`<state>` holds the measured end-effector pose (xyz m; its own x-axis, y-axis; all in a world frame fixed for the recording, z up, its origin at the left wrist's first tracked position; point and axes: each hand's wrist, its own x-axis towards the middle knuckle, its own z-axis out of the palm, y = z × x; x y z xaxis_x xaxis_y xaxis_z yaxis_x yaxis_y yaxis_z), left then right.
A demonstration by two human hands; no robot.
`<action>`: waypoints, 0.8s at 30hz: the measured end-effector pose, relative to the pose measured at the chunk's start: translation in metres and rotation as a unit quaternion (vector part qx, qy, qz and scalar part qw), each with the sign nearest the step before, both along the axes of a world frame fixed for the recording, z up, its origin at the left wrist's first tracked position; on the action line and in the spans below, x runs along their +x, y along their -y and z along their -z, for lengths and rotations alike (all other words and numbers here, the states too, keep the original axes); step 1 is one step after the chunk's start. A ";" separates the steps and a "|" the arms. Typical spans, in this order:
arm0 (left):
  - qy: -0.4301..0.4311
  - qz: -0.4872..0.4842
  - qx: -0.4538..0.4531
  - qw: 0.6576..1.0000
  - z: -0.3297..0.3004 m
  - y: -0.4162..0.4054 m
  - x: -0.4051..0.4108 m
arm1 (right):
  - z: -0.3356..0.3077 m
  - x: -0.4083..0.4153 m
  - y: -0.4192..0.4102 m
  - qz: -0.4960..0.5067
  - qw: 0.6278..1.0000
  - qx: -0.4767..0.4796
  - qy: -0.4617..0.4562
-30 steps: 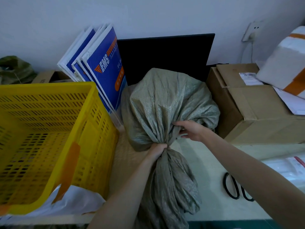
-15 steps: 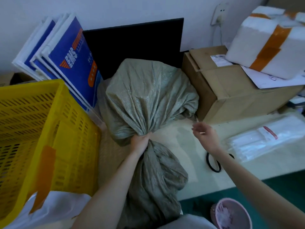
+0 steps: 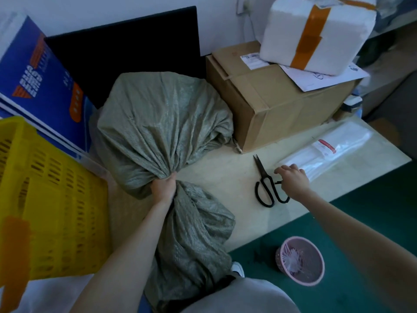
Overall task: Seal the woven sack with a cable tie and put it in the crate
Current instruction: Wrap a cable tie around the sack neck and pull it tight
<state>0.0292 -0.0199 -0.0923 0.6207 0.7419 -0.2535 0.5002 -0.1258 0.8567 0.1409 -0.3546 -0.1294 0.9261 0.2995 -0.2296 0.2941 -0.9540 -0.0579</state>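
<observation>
Since a moment ago her right hand [image 3: 292,180] has left the woven sack [image 3: 162,129] and reached right of it, fingers loosely curled over the scissors [image 3: 266,186], beside a clear packet [image 3: 327,152]; whether it grips anything, I cannot tell. Left hand [image 3: 163,188] clutches the sack's bunched neck. Left of the sack stands the yellow crate [image 3: 52,199].
</observation>
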 end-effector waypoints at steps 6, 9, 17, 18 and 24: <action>-0.009 -0.006 -0.018 1.000 0.000 0.001 0.000 | -0.001 0.017 0.002 -0.089 0.989 -0.118 0.021; -0.010 -0.001 -0.017 1.000 0.000 0.000 0.000 | -0.004 0.023 0.001 -0.130 0.979 -0.155 0.032; -0.007 -0.001 -0.030 1.000 0.001 -0.003 0.000 | -0.010 0.030 -0.005 -0.140 0.981 -0.132 0.006; -0.007 -0.002 -0.032 0.999 0.001 -0.002 0.000 | -0.011 0.030 -0.005 -0.127 0.985 -0.117 0.001; -0.007 0.002 -0.033 0.999 0.002 -0.002 -0.001 | -0.024 0.040 -0.018 -0.003 0.996 0.090 -0.016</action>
<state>0.0280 -0.0175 -0.0945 0.6203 0.7202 -0.3108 0.5113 -0.0708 0.8565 0.1806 -0.3367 -0.1054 0.9169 0.3447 -0.2012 0.2959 -0.9254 -0.2370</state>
